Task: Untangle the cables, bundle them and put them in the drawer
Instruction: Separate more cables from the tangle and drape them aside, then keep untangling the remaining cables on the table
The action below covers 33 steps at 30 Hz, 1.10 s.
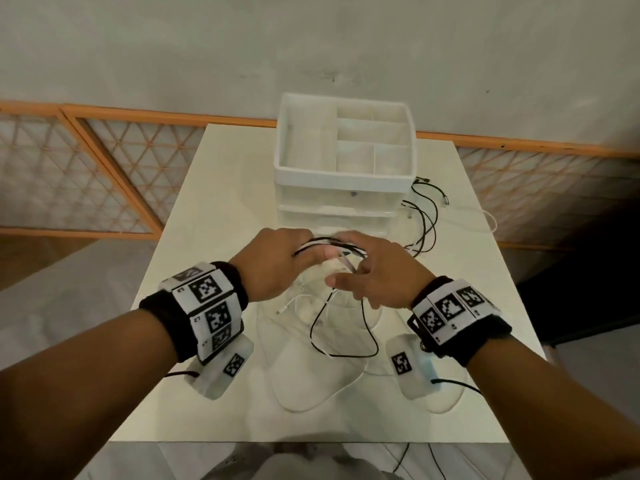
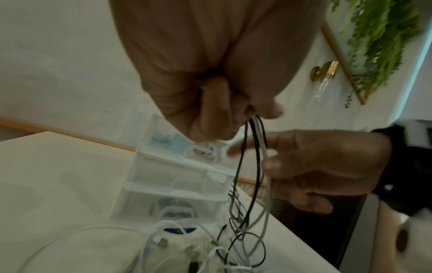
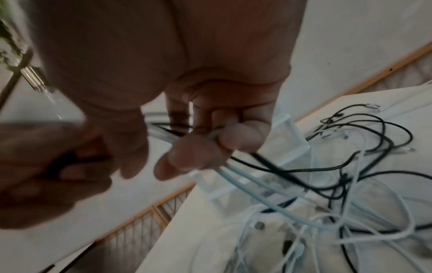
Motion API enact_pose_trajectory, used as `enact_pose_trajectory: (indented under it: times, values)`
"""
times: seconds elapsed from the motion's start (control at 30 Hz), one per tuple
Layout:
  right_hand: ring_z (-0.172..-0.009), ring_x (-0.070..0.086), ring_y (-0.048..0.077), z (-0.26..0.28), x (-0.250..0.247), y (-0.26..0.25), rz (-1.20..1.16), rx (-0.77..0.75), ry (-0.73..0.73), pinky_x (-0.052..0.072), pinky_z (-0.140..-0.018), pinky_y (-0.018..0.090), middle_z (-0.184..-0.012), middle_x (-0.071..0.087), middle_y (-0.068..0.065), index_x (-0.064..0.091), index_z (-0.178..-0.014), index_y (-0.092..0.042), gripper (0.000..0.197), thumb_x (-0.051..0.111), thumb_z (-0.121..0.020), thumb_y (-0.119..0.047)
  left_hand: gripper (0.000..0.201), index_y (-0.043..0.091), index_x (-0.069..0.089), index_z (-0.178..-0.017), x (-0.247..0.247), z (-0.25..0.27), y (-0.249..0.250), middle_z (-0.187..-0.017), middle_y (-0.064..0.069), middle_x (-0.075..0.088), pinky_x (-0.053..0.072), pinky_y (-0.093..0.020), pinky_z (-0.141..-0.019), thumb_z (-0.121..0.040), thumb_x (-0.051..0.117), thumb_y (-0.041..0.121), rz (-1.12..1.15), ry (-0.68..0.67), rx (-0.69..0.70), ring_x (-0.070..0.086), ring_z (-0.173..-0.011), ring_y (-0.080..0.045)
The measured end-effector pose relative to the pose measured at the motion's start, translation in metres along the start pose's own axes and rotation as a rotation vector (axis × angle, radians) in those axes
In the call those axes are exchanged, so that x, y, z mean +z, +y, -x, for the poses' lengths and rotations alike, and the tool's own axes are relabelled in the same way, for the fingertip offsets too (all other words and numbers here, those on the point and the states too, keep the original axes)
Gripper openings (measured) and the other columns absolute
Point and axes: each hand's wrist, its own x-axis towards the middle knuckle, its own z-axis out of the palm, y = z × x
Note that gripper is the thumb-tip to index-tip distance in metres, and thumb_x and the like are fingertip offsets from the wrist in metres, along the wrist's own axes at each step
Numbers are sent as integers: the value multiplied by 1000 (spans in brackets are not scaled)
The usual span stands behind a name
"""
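Note:
A tangle of black and white cables lies on the white table, trailing right past the drawer unit. My left hand grips a bunch of black and white cable strands in its curled fingers, held above the table. My right hand holds the same bunch a little to the right, fingers curled round the strands. Both hands hover just in front of the unit's lower drawers. More black cable loops beside the unit's right side.
The white drawer unit has an open divided tray on top and translucent drawers below with items inside. An orange-framed lattice fence runs behind the table. The table's front edge is near my body.

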Motion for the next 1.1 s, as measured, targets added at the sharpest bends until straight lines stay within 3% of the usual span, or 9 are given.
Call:
enact_pose_trajectory:
  times: [0.13,0.23,0.3,0.37,0.47,0.67,0.87,0.97,1.1]
  values:
    - [-50,67,14,-6,-19,12,135,179,117,52,-54,24,-65,73,-1,68,-78,-25,16,68,-89,-37,48,12,51,-71,-2,11,2,-58,-6,59,45,-18,-52,-90,59,56,15,-146,-1,57,-44,-4]
    - [-61,63,13,-8,-21,23,259,-25,608,54,-75,32,-67,67,-10,73,-86,-23,3,71,-85,-24,49,12,48,-73,6,14,-9,-73,-11,65,51,-35,-77,-98,45,53,-25,-184,-74,65,-69,-23]
    - [-59,60,13,-9,-2,32,182,-144,756,55,-81,34,-85,71,-9,70,-110,-22,25,69,-85,-17,44,18,47,-73,12,13,-15,-74,-5,60,49,-36,-79,-100,40,52,-26,-191,-114,67,-74,-26]
    - [-60,59,9,-7,22,48,143,-63,599,52,-84,27,-111,67,-12,44,-144,-32,63,70,-87,-21,39,21,46,-76,17,17,-24,-70,-6,57,53,-36,-69,-101,40,50,80,-186,-177,71,-65,-28]
    - [-66,55,9,12,57,70,157,16,372,52,-86,28,-121,58,-17,10,-153,-39,95,70,-81,-22,42,18,43,-75,19,26,-40,-65,-5,54,45,-33,-56,-102,37,50,-8,-39,-227,61,-63,-31]
    - [-116,57,21,41,94,89,580,162,-259,45,-99,35,-126,60,-7,58,-122,-37,38,59,-84,-35,51,15,40,-66,13,27,-43,-59,1,45,34,-28,-49,-94,55,55,181,31,-352,51,-49,-18]
    - [-73,58,9,28,46,48,287,-32,166,43,-73,25,-79,66,-13,79,-94,-28,13,68,-92,-32,30,7,55,-79,12,24,-23,-58,-4,50,30,-20,-38,-97,60,31,676,42,-288,46,-41,-14]
    - [-67,63,9,32,12,3,82,-154,378,46,-68,21,-74,73,-6,81,-85,-23,10,73,-88,-29,20,13,65,-98,12,23,-12,-86,-3,74,38,-24,-39,-99,56,31,717,18,-159,55,-49,-17]
    - [-54,57,9,36,-9,-24,-37,-216,515,44,-56,14,-65,71,-1,76,-76,-16,18,73,-89,-28,21,15,66,-110,18,23,-17,-105,-1,73,41,-25,-39,-101,54,29,625,-25,-208,60,-49,-16]
